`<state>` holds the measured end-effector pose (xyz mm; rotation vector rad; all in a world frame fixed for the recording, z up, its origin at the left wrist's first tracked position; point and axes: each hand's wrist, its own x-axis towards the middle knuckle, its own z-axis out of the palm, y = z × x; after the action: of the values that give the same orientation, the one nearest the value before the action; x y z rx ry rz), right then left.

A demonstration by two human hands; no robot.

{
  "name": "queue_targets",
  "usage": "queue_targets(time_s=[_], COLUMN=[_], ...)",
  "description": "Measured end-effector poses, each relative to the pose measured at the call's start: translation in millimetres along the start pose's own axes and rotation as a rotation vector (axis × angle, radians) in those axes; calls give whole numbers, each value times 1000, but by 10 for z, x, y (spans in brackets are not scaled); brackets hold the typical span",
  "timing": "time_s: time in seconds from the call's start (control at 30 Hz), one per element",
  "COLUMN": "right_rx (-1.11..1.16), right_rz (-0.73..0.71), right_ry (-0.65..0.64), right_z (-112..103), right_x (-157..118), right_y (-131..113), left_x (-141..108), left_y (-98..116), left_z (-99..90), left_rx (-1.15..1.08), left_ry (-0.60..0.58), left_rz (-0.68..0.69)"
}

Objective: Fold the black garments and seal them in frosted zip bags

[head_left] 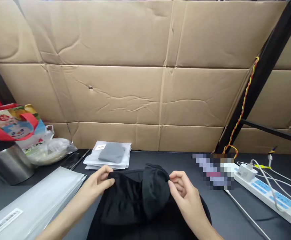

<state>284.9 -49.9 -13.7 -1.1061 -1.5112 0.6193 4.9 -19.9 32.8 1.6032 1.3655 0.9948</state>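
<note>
A soft black cloth item [125, 200] lies at the front of the dark table, its lower part running out of the picture; I cannot make out its exact kind. My left hand [102, 180] pinches its upper left corner between thumb and fingers. At the right, my right hand [182, 190] grips the edge of a rounded, folded-over part of the same cloth. Between the hands the fabric is stretched and creased. Under it spreads more black fabric, and where one layer ends and another begins is hard to tell.
Behind the cloth lies a stack of clear packets [114, 155]. Long frosted bags [35, 200] with a label lie left, near a steel cup [9, 163] and a colourful bag [18, 123]. A white power strip [265, 190] with cables stands right. Cardboard [115, 93] forms the back.
</note>
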Motion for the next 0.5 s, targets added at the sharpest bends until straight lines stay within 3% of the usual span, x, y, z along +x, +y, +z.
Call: queue_targets(time_s=[0.1, 0.2, 0.37, 0.43, 0.5], right_rx=[-123, -334, -508, -548, -584], right_rz=[22, -85, -300, -301, -218], right_ry=[-25, -77, -377, -329, -186], right_z=[-102, -109, 109, 120, 7], right_x=[28, 14, -10, -4, 14], right_y=[76, 50, -45, -30, -6], left_x=[24, 24, 28, 51, 80], left_y=[-284, -571, -662, -651, -668], left_z=[-179, -224, -230, -245, -263], left_rx=[-36, -15, 139, 166, 159], left_ry=[-78, -108, -95, -125, -121], left_rz=[-83, -95, 37, 59, 38])
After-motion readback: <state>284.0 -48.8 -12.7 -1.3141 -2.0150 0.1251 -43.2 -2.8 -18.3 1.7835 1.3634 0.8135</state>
